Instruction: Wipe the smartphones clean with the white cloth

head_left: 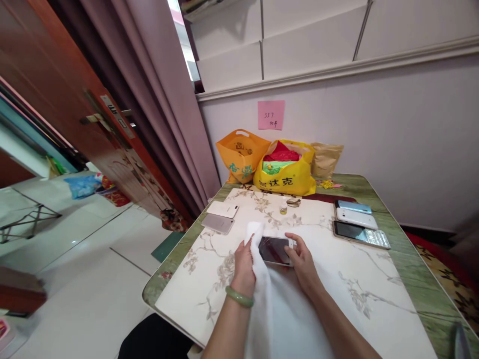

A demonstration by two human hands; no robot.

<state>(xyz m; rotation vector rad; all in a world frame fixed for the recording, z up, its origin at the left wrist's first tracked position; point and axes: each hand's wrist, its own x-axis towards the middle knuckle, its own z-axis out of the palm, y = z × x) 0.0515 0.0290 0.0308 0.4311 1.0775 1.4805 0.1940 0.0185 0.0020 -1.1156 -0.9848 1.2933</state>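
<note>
A white smartphone [276,249] with a dark screen lies face up on the floral white mat [355,279] at the table's middle. My left hand [244,264], with a green bangle on its wrist, is closed on a white cloth [262,294] that touches the phone's left end. My right hand [302,264] grips the phone's right end, thumb near the screen edge. The cloth trails down toward me between my forearms.
Two phones [220,217] lie face down at the mat's left, three more phones [357,222] at its right. A small bottle [283,207], an orange bag [241,159] and a yellow bag [286,172] stand at the back by the wall. A wooden door [75,99] stands open at left.
</note>
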